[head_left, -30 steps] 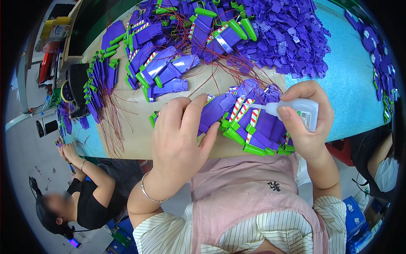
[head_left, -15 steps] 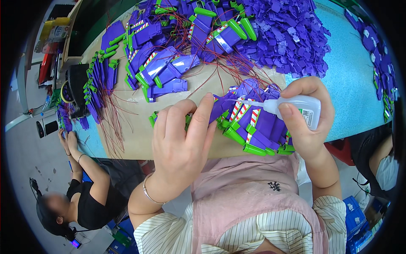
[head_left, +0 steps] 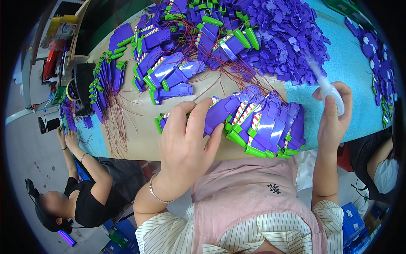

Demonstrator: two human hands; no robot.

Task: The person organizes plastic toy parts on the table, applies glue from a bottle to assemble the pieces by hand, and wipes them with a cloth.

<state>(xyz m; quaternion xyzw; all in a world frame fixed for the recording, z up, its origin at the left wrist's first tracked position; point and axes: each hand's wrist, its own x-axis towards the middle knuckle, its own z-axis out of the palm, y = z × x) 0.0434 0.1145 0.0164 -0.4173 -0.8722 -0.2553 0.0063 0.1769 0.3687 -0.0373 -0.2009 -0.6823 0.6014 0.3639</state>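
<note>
My left hand point(head_left: 182, 146) is closed around a purple toy wing part point(head_left: 223, 111) with green tips and a red-and-white striped edge. Most of its left end is hidden under my fingers. Over the table at the right, my right hand point(head_left: 333, 127) grips a small white squeeze bottle point(head_left: 331, 93) with a long thin nozzle. The nozzle points up and away, blurred, toward a heap of small purple plastic plates point(head_left: 279, 38). Between my hands, several similar wing parts point(head_left: 275, 129) lie overlapping in a fanned row near the table's front edge.
More purple-and-green wings point(head_left: 169, 70) with thin red wires point(head_left: 215, 78) lie at the far middle. Another row of parts point(head_left: 108, 80) stands beside a black object point(head_left: 84, 84) on the left. Purple parts point(head_left: 374, 55) line the far right. A co-worker point(head_left: 91, 186) sits at left.
My right hand has drawn the bottle away from the held wing, to the right, and tipped its nozzle upward. My left hand stays on the wing, its thumb now spread along the lower side.
</note>
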